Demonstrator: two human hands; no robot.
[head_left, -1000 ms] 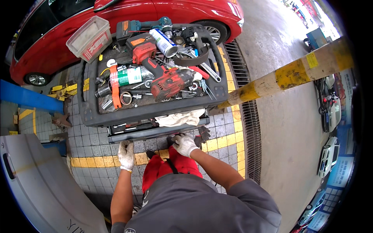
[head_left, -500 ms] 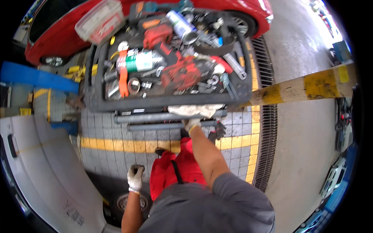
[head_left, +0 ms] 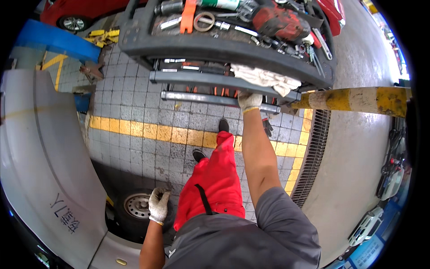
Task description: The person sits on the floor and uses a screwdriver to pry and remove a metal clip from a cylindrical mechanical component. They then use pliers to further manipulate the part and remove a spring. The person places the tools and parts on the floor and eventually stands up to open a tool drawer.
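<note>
My right hand point(head_left: 249, 101), in a white knit glove, reaches forward to the drawers of a black tool cart point(head_left: 188, 48). Its fingers are curled at the lower drawer front point(head_left: 201, 98), their tips hidden beneath the upper drawer front point(head_left: 197, 81). Both drawers stand out from the cart, and red-handled tools point(head_left: 219, 92) show in the lower one. A whitish cloth point(head_left: 264, 77) hangs over the upper drawer. Low at my left side, my gloved left hand point(head_left: 158, 205) is closed, its fingertips dark; whether anything is in it is hidden.
On the cart top lie a red power tool point(head_left: 280, 21), a tape roll point(head_left: 204, 21) and wrenches. A grey vehicle panel point(head_left: 49, 148) and a wheel point(head_left: 136, 205) are at left. Right are a striped post point(head_left: 354, 99) and floor grate point(head_left: 313, 154). A dark glove point(head_left: 267, 127) lies beyond my right forearm.
The view has shifted, so the cart sits higher and further right. More of the drawers shows, including the red-handled tools. My right hand stays at the drawer fronts; my left remains low and closed.
</note>
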